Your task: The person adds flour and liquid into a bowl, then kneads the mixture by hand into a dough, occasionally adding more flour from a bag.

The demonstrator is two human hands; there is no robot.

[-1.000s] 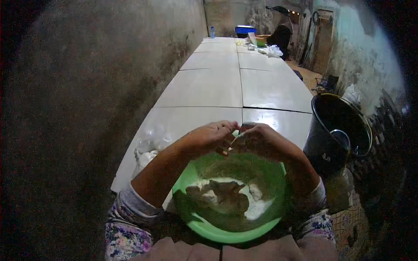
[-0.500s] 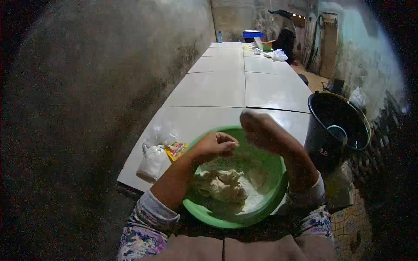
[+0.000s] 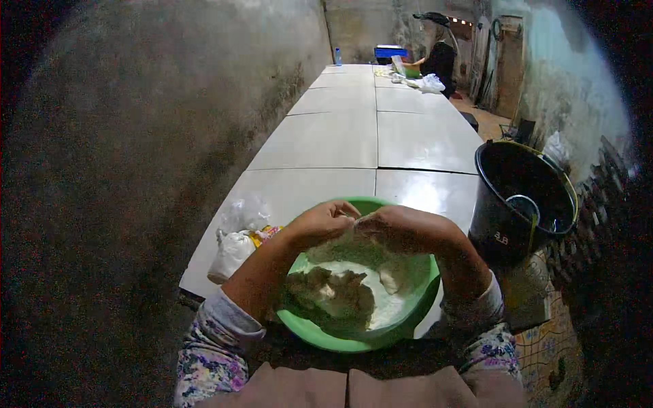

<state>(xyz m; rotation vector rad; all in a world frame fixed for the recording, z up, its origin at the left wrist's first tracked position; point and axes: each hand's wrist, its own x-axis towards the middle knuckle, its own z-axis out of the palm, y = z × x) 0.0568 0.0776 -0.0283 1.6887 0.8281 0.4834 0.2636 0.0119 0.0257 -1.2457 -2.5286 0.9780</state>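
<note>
A green bowl stands at the near end of the table, holding a lumpy mass of dough and loose white flour. Above its far part my two hands meet at the fingertips. My left hand is closed in a pinch, thumb against the fingers. Curled in beside it, my right hand is closed too; its fingertips are mostly hidden. Whatever lies between the fingers is too small to name. Left of the bowl sit a bag of white powder and a yellow packet, partly behind my left forearm.
A crumpled clear plastic bag lies behind the powder bag. To the right stands a tall black bucket. The long white table runs to a co-worker at the far end, near a blue box and a bottle.
My right hand has come down and left to meet my left hand over the bowl. The left hand stays pinched. The whole view has shifted slightly.
</note>
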